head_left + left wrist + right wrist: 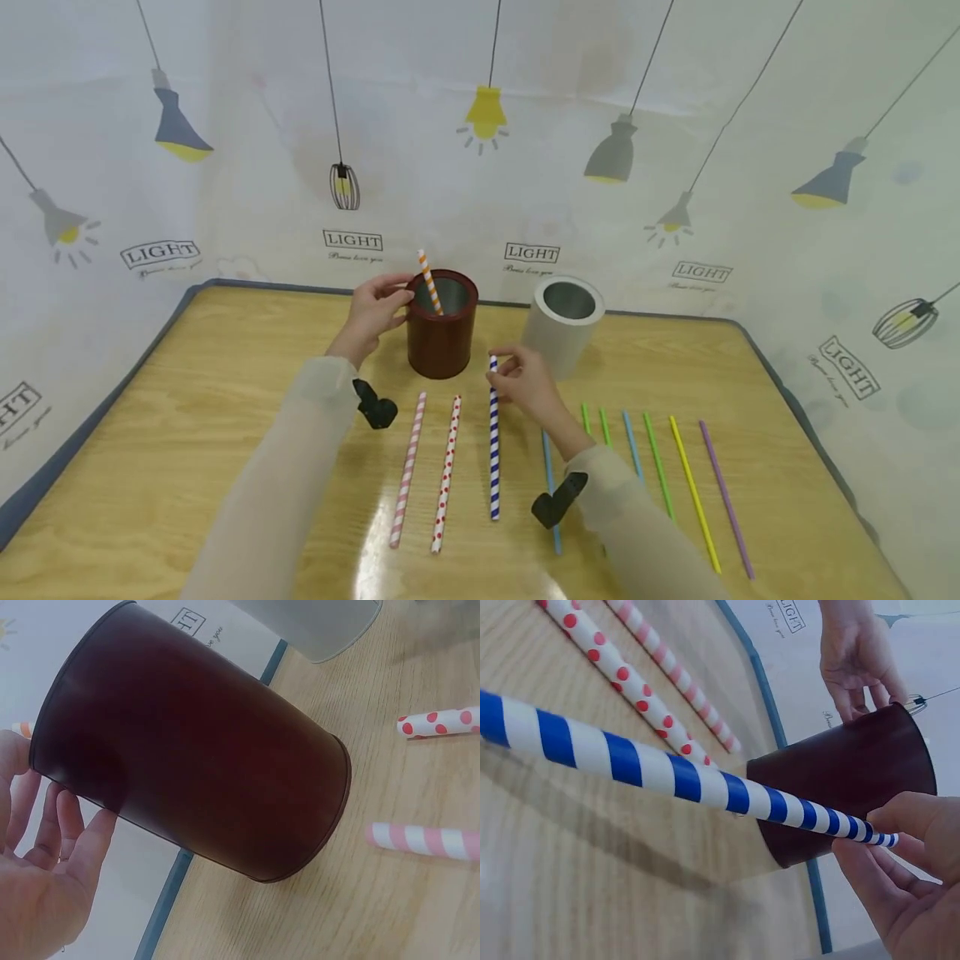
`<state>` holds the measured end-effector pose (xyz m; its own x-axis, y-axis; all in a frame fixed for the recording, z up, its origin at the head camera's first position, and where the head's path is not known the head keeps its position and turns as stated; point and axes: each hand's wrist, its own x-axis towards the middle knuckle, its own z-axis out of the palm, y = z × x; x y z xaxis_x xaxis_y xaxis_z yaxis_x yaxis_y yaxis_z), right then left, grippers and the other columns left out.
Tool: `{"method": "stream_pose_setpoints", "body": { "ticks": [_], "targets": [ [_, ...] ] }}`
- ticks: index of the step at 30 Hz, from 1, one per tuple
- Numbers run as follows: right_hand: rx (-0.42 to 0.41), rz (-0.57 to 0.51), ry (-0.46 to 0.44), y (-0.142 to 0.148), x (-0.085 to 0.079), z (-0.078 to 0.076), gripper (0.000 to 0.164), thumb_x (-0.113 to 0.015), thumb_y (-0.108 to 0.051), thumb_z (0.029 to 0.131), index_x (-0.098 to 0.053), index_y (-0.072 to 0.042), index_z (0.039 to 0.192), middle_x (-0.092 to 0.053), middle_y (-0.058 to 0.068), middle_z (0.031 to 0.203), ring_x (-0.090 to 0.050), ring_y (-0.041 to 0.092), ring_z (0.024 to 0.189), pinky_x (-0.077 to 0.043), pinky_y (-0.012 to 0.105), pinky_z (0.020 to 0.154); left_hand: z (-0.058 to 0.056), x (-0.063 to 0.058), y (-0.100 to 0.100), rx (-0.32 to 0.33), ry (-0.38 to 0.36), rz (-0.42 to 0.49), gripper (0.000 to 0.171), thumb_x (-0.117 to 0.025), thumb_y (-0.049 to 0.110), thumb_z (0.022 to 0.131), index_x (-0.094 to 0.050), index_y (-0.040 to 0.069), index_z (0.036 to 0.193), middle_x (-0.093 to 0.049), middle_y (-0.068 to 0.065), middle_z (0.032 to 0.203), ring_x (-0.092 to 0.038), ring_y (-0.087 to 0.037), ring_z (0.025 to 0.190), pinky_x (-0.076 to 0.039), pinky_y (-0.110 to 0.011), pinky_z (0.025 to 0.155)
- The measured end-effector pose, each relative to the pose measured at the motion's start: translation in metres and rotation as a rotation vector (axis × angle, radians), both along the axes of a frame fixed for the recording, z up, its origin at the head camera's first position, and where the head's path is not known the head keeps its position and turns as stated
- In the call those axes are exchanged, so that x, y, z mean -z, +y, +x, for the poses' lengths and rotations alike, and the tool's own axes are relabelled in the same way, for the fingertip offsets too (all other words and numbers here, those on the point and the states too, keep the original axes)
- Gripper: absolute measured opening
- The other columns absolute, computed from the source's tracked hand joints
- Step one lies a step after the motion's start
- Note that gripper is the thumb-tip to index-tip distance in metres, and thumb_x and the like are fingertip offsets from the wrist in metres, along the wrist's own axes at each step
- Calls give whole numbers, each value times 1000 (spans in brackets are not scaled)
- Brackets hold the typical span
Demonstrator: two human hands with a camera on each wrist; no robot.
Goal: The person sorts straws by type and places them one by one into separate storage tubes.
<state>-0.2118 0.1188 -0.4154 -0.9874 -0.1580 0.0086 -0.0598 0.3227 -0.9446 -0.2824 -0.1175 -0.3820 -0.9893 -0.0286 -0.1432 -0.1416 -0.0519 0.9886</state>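
Pinching, your right fingers (866, 881): blue-striped straw (494, 450), far end, long axis toward you; maroon can (441, 350) beyond, leftward, left fingers (91, 844) gripping.

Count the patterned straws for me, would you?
4: the orange-striped straw is in the brown can; the pink-striped straw and red-dotted straw lie on the table; the right hand holds the blue-striped straw. Others could be hidden.

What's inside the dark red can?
An orange-striped straw leans inside the dark red can, its top sticking out. The can's near side hides the straw's lower end and the can's bottom.
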Motion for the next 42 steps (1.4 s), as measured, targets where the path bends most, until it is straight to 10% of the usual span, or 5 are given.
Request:
{"method": "stream_pose_setpoints", "body": {
  "ticks": [18, 42],
  "targets": [
    [51, 105, 255, 0, -76, -45, 33, -64, -4, 84, -58, -3, 116, -58, 14, 85, -61, 23, 71, -55, 35, 58, 1, 4, 0, 8, 29, 10, 35, -57, 10, 89, -57, 9, 123, -53, -6, 104, -56, -16, 94, -51, -35, 79],
    [45, 50, 442, -29, -130, -87, 32, -62, -5, 85, -57, -5, 117, -55, 11, 86, -60, 21, 74, -54, 27, 58, 0, 5, -1, -12, 24, 32, 34, -57, 9, 88, -58, 7, 122, -53, -6, 100, -57, -14, 91, -51, -33, 77]
  ]
}}
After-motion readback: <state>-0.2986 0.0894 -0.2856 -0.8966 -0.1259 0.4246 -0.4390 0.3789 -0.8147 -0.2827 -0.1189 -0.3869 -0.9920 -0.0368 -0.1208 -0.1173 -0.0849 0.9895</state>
